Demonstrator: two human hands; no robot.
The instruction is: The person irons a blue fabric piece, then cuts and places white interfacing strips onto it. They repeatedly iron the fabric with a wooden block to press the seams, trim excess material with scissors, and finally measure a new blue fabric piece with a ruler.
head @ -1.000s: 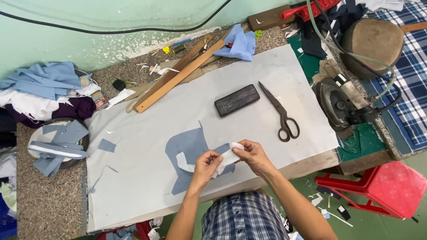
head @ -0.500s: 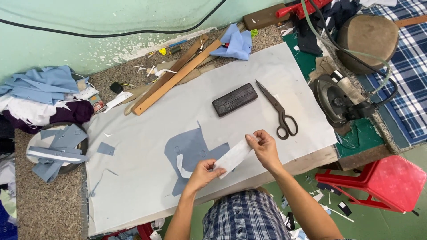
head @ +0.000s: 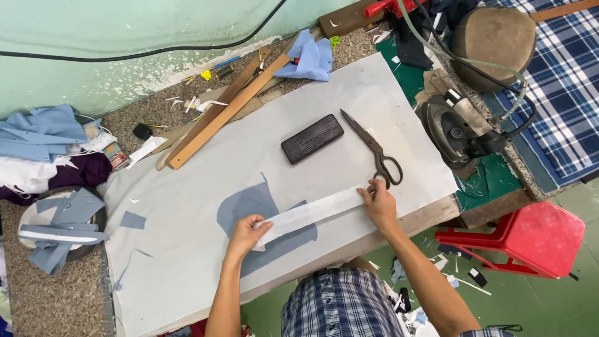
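A long white fabric strip (head: 312, 212) is stretched flat between my two hands over a blue cloth piece (head: 249, 206) on the white work sheet (head: 206, 168). My left hand (head: 246, 234) pinches the strip's left end near the front edge. My right hand (head: 377, 203) holds the strip's right end, just below the handles of black scissors (head: 374, 150). A dark wooden block (head: 312, 138) lies behind the strip.
Wooden rulers (head: 228, 112) lie at the back. A pile of blue, white and purple cloth (head: 43, 150) and a round tray of scraps (head: 59, 231) sit at the left. An iron (head: 458, 128) rests at the right. A red stool (head: 530, 240) stands below.
My hands have moved apart, drawing the folded white strip out to its full length; the right hand went toward the scissors, the left stayed near the blue piece.
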